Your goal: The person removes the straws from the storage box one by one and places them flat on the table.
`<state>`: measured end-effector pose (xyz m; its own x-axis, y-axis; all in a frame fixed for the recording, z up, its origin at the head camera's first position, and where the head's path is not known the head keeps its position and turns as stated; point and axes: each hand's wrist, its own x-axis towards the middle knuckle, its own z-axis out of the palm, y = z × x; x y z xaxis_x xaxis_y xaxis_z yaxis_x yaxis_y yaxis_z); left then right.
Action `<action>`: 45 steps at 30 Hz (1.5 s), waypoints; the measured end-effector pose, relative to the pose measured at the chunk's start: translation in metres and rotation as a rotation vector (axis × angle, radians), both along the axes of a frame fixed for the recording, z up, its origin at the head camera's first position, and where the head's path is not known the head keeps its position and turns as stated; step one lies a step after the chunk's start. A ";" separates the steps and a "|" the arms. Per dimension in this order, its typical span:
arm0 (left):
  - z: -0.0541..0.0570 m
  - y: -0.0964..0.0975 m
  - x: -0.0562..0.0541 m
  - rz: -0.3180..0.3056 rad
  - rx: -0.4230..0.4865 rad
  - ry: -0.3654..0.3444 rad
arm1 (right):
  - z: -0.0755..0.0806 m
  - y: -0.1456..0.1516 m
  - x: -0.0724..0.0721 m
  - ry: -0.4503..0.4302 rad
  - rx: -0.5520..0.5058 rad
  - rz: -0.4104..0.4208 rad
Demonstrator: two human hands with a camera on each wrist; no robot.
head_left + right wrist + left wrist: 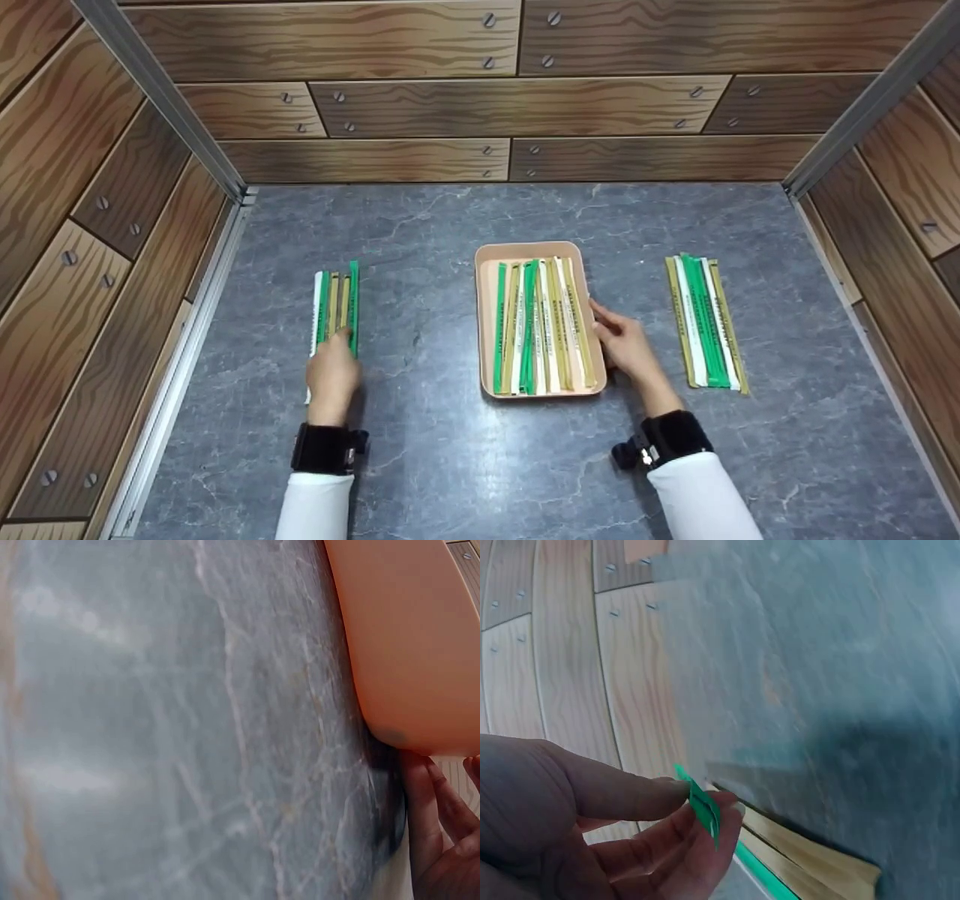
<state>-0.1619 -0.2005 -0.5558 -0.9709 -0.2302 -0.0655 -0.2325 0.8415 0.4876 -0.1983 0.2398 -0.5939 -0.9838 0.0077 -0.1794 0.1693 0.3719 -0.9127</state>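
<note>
My left hand (pixel 334 376) pinches a slim green paper-wrapped stick (pixel 704 811) between thumb and fingers. This stick lies along the right of a small left-hand group of white, green and tan wrapped sticks (pixel 334 300), partly hidden under the hand. In the middle, a shallow pinkish-tan tray (pixel 486 330) holds a row of green, tan and white wrapped sticks (pixel 555 322). Against the tray's right side rest the fairly straight fingers of my right hand (pixel 631 351). The right wrist view shows those fingers touching the tray's outer wall (pixel 412 660).
A second group of tan, white and green wrapped sticks (pixel 705 322) lies to the right of my right hand. The grey marbled tabletop (pixel 420 225) is bounded by wood-patterned walls (pixel 420 109) at the back and both sides.
</note>
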 end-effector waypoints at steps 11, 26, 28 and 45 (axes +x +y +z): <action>-0.008 -0.006 0.001 0.065 -0.070 0.001 | -0.001 -0.001 0.000 0.003 0.017 -0.001; 0.001 -0.009 -0.003 0.080 -0.061 -0.109 | -0.001 0.000 0.000 0.015 0.015 0.007; 0.003 -0.005 -0.004 0.072 -0.067 -0.090 | -0.001 0.000 -0.001 0.020 0.003 0.006; 0.028 0.143 -0.003 -0.418 0.101 0.136 | -0.001 0.001 0.000 0.022 0.002 0.008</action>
